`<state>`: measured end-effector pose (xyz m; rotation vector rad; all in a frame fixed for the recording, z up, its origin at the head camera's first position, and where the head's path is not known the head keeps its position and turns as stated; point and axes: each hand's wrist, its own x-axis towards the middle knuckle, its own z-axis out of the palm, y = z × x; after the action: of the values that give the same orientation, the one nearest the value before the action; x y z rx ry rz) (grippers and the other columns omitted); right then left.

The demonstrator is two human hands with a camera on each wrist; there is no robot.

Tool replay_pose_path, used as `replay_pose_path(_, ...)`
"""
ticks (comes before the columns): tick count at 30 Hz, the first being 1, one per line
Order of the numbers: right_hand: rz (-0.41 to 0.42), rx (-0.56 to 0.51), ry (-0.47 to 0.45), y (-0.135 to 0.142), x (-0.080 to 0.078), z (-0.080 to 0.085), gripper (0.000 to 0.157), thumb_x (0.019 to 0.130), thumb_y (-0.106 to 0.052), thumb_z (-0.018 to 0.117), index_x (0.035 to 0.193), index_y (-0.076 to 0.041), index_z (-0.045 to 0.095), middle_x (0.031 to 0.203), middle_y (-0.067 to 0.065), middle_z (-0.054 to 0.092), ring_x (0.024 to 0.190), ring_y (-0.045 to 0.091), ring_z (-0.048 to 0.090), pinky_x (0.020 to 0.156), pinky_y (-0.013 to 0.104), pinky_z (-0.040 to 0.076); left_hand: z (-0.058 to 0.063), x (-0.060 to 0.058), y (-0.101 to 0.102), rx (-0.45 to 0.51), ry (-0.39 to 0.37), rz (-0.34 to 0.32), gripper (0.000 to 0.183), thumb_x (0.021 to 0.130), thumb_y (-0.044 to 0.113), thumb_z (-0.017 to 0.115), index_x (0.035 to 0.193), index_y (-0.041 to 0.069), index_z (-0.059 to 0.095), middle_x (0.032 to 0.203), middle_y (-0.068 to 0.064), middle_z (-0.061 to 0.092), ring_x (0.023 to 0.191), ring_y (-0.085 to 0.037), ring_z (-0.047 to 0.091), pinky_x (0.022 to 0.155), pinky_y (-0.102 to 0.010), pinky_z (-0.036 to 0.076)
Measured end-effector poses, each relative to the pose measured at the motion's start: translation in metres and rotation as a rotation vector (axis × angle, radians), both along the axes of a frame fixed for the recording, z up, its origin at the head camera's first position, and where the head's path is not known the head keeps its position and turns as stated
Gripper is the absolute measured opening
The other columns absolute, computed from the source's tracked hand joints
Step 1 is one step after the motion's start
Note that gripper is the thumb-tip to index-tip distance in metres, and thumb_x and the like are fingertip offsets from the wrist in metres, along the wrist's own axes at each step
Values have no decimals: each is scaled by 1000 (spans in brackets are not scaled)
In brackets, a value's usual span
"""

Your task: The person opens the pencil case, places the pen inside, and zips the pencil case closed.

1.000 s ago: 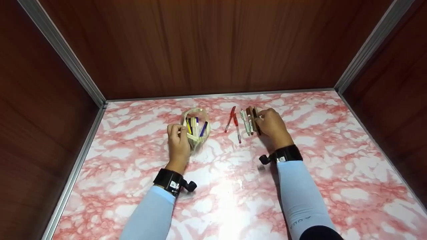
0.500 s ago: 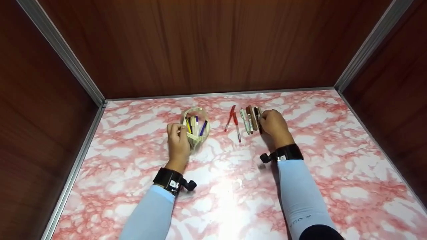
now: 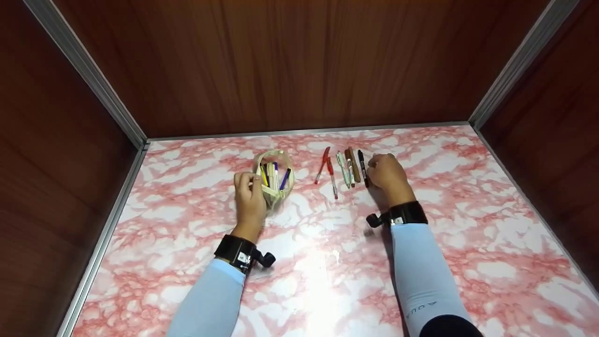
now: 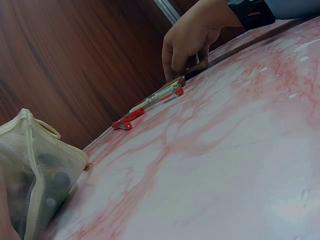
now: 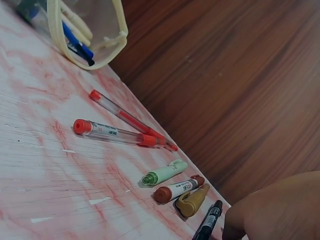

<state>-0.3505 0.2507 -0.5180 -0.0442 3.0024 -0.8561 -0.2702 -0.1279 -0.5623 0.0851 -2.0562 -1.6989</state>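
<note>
In the head view my left hand (image 3: pixel 250 196) grips the near left rim of a cream mesh pencil pouch (image 3: pixel 291 185), which stands unzipped with several pens and markers inside. My right hand (image 3: pixel 388 173) is bent low at the right end of a row of pens, its fingers pinching a pen that is mostly hidden; a whitish bit shows between them in the left wrist view. Just left of those fingers lies a black marker (image 3: pixel 363 167). Beside it are a gold-brown marker (image 5: pixel 192 201), a brown-capped white marker (image 5: pixel 179 189) and a pale green pen (image 5: pixel 164 173).
Two red pens (image 3: pixel 332 178) lie crossed at their caps between pouch and row. The marbled pink and white table (image 3: pixel 299 262) is bounded by a dark wooden back wall (image 3: pixel 299 70) and side walls with metal edging.
My right hand has shifted slightly right, drawing away from the black marker, which now shows fully. The light pen seen by its fingers earlier is now mostly hidden. The left hand stays put.
</note>
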Motion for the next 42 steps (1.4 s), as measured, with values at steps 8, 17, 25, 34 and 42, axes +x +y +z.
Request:
replay_pose_path(8, -4, 14, -7, 1, 1, 4, 23, 107, -15, 60, 115, 0, 76, 114, 25, 79, 113, 47, 74, 106, 61, 58, -1, 0, 0, 25, 34, 13, 15, 114, 16, 60, 106, 4, 63, 123, -8, 53, 111, -22, 60, 88, -31, 56)
replay_pose_path(17, -39, -48, 8, 3, 4, 3, 18, 101, -8, 57, 107, -3, 73, 81, 15, 77, 89, 42, 76, 91, 55, 60, -1, -1, 0, 19, 43, 4, 15, 114, 15, 60, 106, 3, 63, 123, -11, 52, 109, -23, 60, 88, -32, 57)
replay_pose_path(25, -87, -142, -8, 4, 10, 7, 20, 104, -11, 55, 114, -3, 71, 62, 2, 70, 60, 23, 68, 77, 44, 58, 1, 0, 1, -26, 37, 17, 16, 115, 16, 60, 108, 2, 63, 123, -13, 52, 105, -24, 62, 89, -33, 58)
replay_pose_path(34, -121, -286, -2, 2, 8, 12, 20, 106, -12, 58, 119, -3, 70, 77, 5, 75, 62, 20, 69, 66, 36, 57, 0, 1, 1, -18, 40, 9, 16, 115, 18, 59, 108, 3, 62, 124, -11, 52, 104, -22, 63, 88, -32, 60)
replay_pose_path(42, -116, -385, 106, -11, 2, 19, 22, 102, -10, 65, 119, 1, 74, 112, 21, 78, 94, 28, 76, 85, 32, 60, 0, 0, 1, -15, 35, 12, 17, 115, 18, 59, 107, 3, 62, 124, -12, 52, 107, -23, 62, 90, -36, 60)
